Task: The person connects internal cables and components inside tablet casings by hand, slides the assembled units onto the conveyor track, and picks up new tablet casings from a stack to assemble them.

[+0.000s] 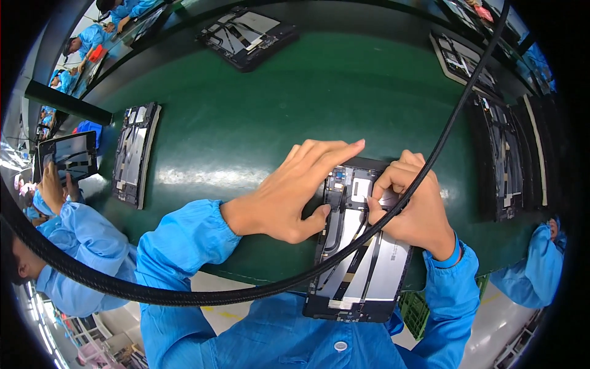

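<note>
An opened tablet (388, 270) with its inner parts bare lies in front of me at the near edge of the green table, its lower end jutting past that edge. My left hand (286, 194) is open, fingers stretched toward the tablet's upper left corner and the thumb by its left side. Over the upper right part my right hand (413, 200) is closed, thumb and forefinger bent in against the inner parts. Whatever its fingertips hold is hidden. Flat dark ribbon cables run lengthwise over the silvery panel.
A thick black braided cable (203, 297) arcs across the view, passing before my right hand. Other opened tablets rest at the left (136, 155), far side (244, 38) and right (501, 160). A co-worker (92, 246) at left holds another tablet (69, 152). A green crate (415, 312) shows below.
</note>
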The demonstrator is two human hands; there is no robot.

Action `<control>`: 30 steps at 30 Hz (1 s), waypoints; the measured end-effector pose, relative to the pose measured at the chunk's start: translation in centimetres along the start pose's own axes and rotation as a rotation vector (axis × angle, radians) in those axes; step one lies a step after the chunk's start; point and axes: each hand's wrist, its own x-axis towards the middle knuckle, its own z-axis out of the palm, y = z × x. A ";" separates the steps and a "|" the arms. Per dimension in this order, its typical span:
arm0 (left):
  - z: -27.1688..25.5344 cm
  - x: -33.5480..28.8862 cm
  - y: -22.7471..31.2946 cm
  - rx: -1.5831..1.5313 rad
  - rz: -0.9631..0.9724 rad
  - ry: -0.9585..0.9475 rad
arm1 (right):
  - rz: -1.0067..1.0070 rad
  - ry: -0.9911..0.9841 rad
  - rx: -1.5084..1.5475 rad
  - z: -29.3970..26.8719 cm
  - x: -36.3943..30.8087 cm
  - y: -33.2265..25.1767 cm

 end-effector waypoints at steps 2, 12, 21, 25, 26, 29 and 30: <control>0.2 -0.3 -0.2 0.040 0.061 0.091 | 0.003 0.009 0.003 0.1 0.0 0.1; 0.7 -1.9 -0.7 0.335 0.540 0.154 | 0.009 0.025 -0.001 -0.1 0.0 -0.1; 0.6 -2.7 0.3 0.231 0.417 0.055 | 0.031 0.044 0.000 0.1 -0.2 0.3; 0.7 -3.0 0.5 0.280 0.423 0.025 | 0.107 0.081 0.024 0.2 -0.5 0.5; 0.6 -3.0 0.6 0.280 0.425 0.025 | 0.110 0.073 0.015 0.2 -0.5 0.4; 0.1 -3.2 1.0 0.283 0.450 -0.042 | 0.112 0.056 0.012 0.2 -0.6 0.7; 0.2 -3.3 1.0 0.277 0.454 -0.065 | 0.113 0.047 0.015 0.3 -0.7 0.8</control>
